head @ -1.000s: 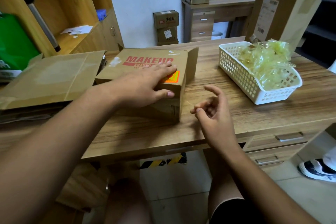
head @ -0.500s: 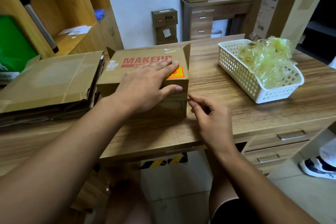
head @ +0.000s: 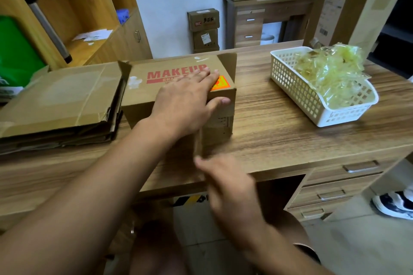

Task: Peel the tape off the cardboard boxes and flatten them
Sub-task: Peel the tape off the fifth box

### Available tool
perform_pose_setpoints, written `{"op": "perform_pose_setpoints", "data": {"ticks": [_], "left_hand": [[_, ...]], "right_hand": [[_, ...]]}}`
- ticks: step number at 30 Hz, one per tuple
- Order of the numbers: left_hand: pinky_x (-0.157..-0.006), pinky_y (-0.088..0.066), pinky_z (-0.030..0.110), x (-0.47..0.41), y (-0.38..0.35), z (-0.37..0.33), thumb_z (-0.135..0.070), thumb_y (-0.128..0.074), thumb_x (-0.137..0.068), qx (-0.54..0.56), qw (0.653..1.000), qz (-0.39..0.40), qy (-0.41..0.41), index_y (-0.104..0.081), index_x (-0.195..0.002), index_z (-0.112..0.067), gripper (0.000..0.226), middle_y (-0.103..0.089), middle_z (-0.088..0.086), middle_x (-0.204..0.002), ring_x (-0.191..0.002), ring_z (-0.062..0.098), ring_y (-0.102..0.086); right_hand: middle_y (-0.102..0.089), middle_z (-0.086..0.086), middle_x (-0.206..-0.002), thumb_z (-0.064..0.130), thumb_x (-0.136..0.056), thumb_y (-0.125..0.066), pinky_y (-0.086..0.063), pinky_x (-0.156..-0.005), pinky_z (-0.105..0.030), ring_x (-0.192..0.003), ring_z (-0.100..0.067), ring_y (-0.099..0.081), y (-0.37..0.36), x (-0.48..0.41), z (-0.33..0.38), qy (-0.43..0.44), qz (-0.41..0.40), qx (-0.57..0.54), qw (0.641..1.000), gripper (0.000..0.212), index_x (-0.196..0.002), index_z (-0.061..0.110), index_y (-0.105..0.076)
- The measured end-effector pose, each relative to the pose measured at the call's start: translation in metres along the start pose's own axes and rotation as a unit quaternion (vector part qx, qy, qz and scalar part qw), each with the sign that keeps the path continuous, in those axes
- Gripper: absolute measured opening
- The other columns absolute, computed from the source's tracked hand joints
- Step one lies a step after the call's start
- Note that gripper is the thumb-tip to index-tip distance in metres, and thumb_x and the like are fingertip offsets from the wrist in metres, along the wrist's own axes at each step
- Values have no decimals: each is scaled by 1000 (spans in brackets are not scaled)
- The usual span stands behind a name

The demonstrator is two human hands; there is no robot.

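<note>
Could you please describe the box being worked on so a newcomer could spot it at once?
On the wooden desk, between the stack of flattened cardboard and the white basket, stands a brown box. A left hand presses its top; only it bears MAKEUP in red letters.
</note>
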State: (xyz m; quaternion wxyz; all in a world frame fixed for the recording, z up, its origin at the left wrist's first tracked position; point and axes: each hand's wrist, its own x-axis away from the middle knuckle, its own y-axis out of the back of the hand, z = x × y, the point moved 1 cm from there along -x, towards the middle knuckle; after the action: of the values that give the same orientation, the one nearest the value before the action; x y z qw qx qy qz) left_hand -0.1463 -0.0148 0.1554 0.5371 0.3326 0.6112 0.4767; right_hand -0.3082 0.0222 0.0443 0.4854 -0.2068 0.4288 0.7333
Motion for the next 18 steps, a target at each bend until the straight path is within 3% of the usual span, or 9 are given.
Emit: {"op": "perform_pose_setpoints", "data": {"ticks": [2, 4, 7, 9, 12, 14, 16, 18], "left_hand": [[-116, -28, 39, -6, 0, -3, -76, -29, -92, 5, 1000, 12, -3, -20, -157, -40, 75, -23, -12, -164, -149, 14, -26], [-113, -31, 41, -7, 1, -1, -74, -34, -92, 14, 1000, 20, 0, -24, -155, -40, 73, -28, -11, -162, -146, 16, -32], [-91, -42, 43, -7, 2, 0, -70, -45, -92, 42, 999, 21, 24, -35, -143, -33, 64, -53, -1, -143, -127, 26, -52], [-81, -36, 40, -9, 4, 1, -65, -49, -93, 58, 997, 33, 24, -35, -136, -31, 57, -58, 2, -132, -118, 27, -55], [-95, -38, 40, -10, 12, 6, -55, -55, -94, 101, 992, 81, 8, -32, -140, -35, 55, -47, -2, -148, -129, 24, -49], [-108, -32, 37, -9, 19, 13, -52, -56, -95, 98, 989, 107, -21, -29, -148, -37, 62, -26, -10, -163, -145, 18, -32], [-116, -24, 38, -6, 30, 23, -56, -54, -95, 73, 989, 122, -42, -24, -154, -41, 68, -13, -16, -166, -150, 13, -20], [-119, -26, 45, 0, 41, 39, -61, -53, -93, 75, 987, 137, -34, -22, -153, -48, 70, -13, -20, -165, -150, 12, -21]], "right_hand": [[-69, -3, -100, -8, -86, -64, -49, -89, -20, -94, -18, -64, -6, 8, 9, -9, 45, -23, 999, 34, -115, 6, -73], [-67, 3, -103, 1, -92, -64, -50, -89, -24, -99, -13, -61, 0, -5, -3, -92, 36, -19, 995, 27, -116, 12, -71], [-62, 10, -102, 17, -95, -68, -54, -82, -34, -99, -10, -60, 19, -26, -27, -175, 1, -30, 984, 20, -115, 21, -66], [-63, 11, -100, 24, -92, -71, -55, -81, -37, -99, -11, -61, 25, -33, -36, -196, -23, -43, 979, 21, -111, 26, -63], [-64, 10, -97, 31, -90, -74, -54, -83, -44, -97, -15, -62, 27, -36, -46, -214, -37, -59, 974, 22, -107, 29, -61], [-63, 11, -93, 33, -89, -75, -54, -82, -45, -94, -16, -63, 28, -38, -51, -213, -45, -65, 974, 20, -101, 33, -59], [-62, 11, -89, 35, -88, -75, -53, -81, -45, -91, -18, -62, 28, -39, -54, -211, -51, -67, 974, 20, -95, 37, -56], [-61, 9, -87, 31, -89, -75, -53, -81, -48, -89, -22, -61, 28, -41, -58, -225, -58, -79, 969, 20, -90, 34, -55]]}}
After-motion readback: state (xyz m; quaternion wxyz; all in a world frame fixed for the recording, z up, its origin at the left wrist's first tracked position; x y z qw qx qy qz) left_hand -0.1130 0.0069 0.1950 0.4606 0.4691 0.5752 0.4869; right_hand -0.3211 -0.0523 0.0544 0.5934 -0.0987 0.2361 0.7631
